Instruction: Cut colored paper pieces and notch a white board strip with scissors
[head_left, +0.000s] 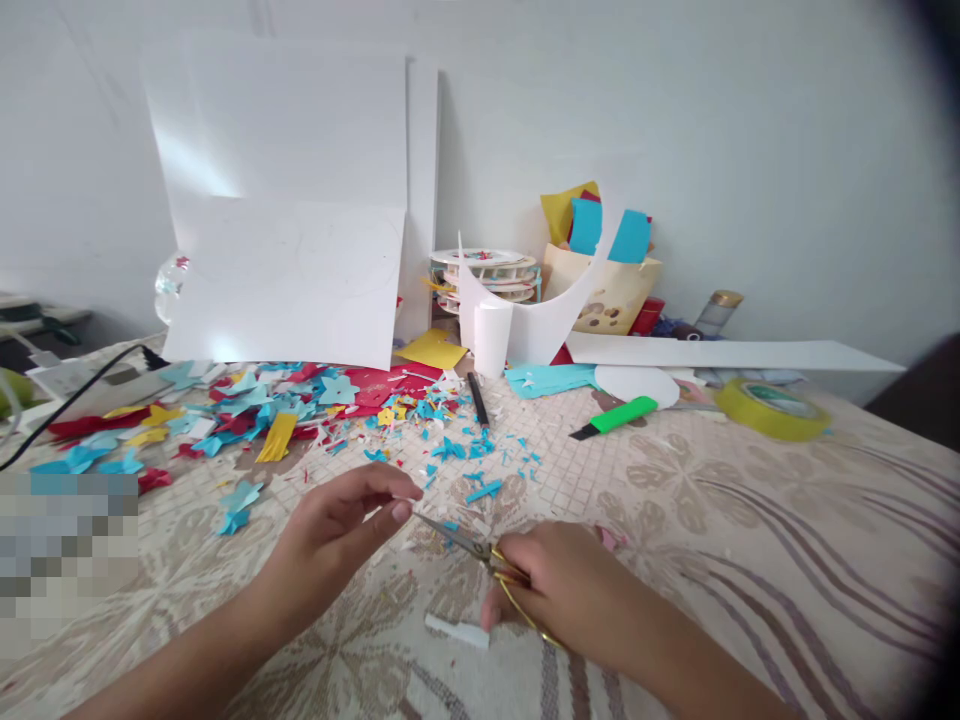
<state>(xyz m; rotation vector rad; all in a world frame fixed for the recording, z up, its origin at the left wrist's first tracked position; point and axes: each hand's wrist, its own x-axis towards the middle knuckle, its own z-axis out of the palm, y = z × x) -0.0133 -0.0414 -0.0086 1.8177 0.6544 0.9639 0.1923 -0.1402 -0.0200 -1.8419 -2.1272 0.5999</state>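
Observation:
Gold-handled scissors [487, 556] are in my right hand [559, 580], whose fingers are wrapped round the handles. The blades point left and reach the fingertips of my left hand [352, 520]. Thumb and index finger of that left hand are pinched together on a tiny whitish piece, mostly hidden. Below the scissors lies a white paper strip [457, 631], close to my right fingers. Small blue paper scraps [484, 490] are spread on the patterned tablecloth [337, 640] just beyond both hands.
Colored paper pieces and flowers [247, 395] heap at the left. Behind them lean white sheets [285, 280]. A black pen [478, 400], a green cutter [619, 416], yellow tape [772, 408], a white paper roll [492, 340] and a paper-filled container [600, 285] stand or lie farther back.

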